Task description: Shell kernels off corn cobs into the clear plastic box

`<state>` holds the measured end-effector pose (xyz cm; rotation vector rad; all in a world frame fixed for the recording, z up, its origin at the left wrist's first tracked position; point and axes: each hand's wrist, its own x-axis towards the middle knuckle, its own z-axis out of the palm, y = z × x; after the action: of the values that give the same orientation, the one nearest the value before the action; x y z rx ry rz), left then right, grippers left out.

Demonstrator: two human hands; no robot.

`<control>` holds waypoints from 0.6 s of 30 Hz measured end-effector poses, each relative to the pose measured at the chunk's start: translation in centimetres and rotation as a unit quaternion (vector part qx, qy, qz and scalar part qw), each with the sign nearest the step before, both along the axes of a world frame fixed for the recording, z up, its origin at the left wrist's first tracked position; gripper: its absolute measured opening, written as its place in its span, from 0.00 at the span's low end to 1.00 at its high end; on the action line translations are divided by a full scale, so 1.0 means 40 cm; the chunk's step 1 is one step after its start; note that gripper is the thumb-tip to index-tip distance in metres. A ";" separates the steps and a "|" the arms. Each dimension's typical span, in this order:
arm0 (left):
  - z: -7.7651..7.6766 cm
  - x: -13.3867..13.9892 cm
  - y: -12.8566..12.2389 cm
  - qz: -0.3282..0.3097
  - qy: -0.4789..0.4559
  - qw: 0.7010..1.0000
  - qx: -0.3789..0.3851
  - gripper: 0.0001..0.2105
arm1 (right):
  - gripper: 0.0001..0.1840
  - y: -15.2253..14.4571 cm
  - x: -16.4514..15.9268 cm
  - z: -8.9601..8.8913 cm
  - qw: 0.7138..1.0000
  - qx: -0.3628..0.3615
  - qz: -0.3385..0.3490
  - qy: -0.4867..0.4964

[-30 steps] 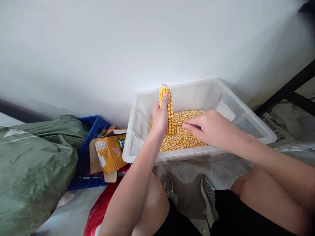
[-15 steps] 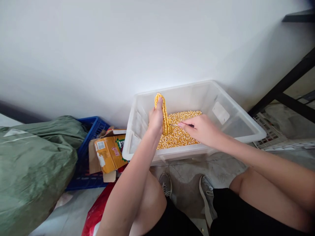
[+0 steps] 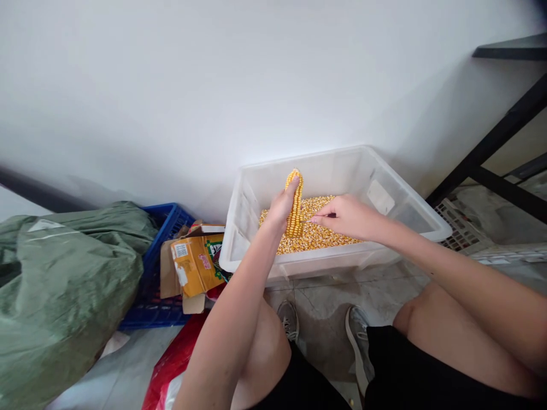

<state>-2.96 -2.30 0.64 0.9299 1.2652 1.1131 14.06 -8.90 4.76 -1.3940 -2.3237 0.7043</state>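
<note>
My left hand (image 3: 282, 206) is closed around a yellow ear of corn (image 3: 294, 213), thumb along its upper part. The ear stands nearly upright over a translucent plastic bin (image 3: 325, 267). My right hand (image 3: 348, 216) pinches a thin metal tool, like a small screwdriver (image 3: 307, 221), with a dark handle mostly hidden in the fingers. Its tip points left and meets the right side of the ear near the lower end. Loose corn kernels (image 3: 311, 242) cover the bin's floor below both hands.
Left of the bin lie a torn orange carton (image 3: 197, 266), a blue crate (image 3: 156, 285) and a large green sack (image 3: 72, 290). A red bag (image 3: 175, 353) is by my left leg. To the right stand a black metal frame (image 3: 491, 148) and a white basket (image 3: 464, 228).
The view has shifted slightly, with the ear and left hand now further right in it. The tool's tip stays at the ear's lower right side.
</note>
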 end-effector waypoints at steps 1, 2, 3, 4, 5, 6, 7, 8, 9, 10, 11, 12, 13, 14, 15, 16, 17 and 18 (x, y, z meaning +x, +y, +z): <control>0.004 0.001 -0.002 -0.011 -0.003 1.000 -0.006 0.26 | 0.25 -0.001 -0.001 0.002 1.000 0.005 -0.002 0.000; 0.007 0.001 -0.001 -0.011 -0.010 1.000 -0.014 0.27 | 0.25 -0.003 -0.003 0.001 1.000 0.017 -0.010 0.005; 0.008 -0.001 0.001 -0.004 -0.017 1.000 -0.021 0.27 | 0.25 -0.006 -0.007 -0.003 0.999 0.031 -0.021 0.011; 0.008 -0.003 0.004 0.009 -0.022 0.999 -0.026 0.27 | 0.25 -0.009 -0.011 -0.009 0.998 0.042 -0.032 0.018; 0.008 -0.006 0.008 0.025 -0.025 0.999 -0.030 0.27 | 0.25 -0.013 -0.016 -0.017 0.998 0.048 -0.041 0.025; 0.007 -0.008 0.012 0.037 -0.028 0.998 -0.033 0.27 | 0.25 -0.016 -0.019 -0.024 0.997 0.050 -0.048 0.032; 0.005 -0.010 0.015 0.049 -0.032 0.997 -0.040 0.27 | 0.25 -0.018 -0.022 -0.032 0.996 0.052 -0.054 0.039; 0.005 -0.012 0.017 0.059 -0.038 0.996 -0.048 0.26 | 0.25 -0.019 -0.024 -0.038 0.996 0.053 -0.059 0.046; 0.005 -0.012 0.019 0.069 -0.044 0.995 -0.057 0.26 | 0.25 -0.019 -0.025 -0.043 0.995 0.055 -0.062 0.053; 0.005 -0.012 0.020 0.075 -0.053 0.994 -0.063 0.26 | 0.26 -0.019 -0.026 -0.048 0.994 0.056 -0.066 0.060; 0.006 -0.012 0.021 0.080 -0.060 0.993 -0.069 0.25 | 0.26 -0.018 -0.026 -0.052 0.994 0.056 -0.070 0.065; 0.007 -0.011 0.022 0.086 -0.064 0.992 -0.072 0.24 | 0.26 -0.018 -0.027 -0.055 0.993 0.055 -0.074 0.068; 0.009 -0.010 0.023 0.092 -0.066 0.991 -0.073 0.24 | 0.25 -0.018 -0.028 -0.059 0.993 0.054 -0.078 0.072; 0.009 -0.009 0.024 0.097 -0.069 0.990 -0.077 0.23 | 0.25 -0.019 -0.030 -0.062 0.992 0.056 -0.081 0.076; 0.009 -0.009 0.025 0.102 -0.072 0.989 -0.083 0.23 | 0.25 -0.022 -0.033 -0.065 0.992 0.059 -0.083 0.081; 0.009 -0.010 0.026 0.106 -0.076 0.988 -0.089 0.23 | 0.24 -0.025 -0.037 -0.067 0.991 0.063 -0.085 0.085; 0.008 -0.010 0.026 0.109 -0.080 0.986 -0.094 0.23 | 0.23 -0.028 -0.041 -0.069 0.990 0.066 -0.085 0.087; 0.007 -0.011 0.025 0.100 -0.087 0.986 -0.098 0.24 | 0.23 -0.032 -0.044 -0.069 0.990 0.069 -0.085 0.085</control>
<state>-3.41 -1.30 0.94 0.5549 1.3165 1.1743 12.30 -10.18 1.99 -1.3924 -2.0534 0.5769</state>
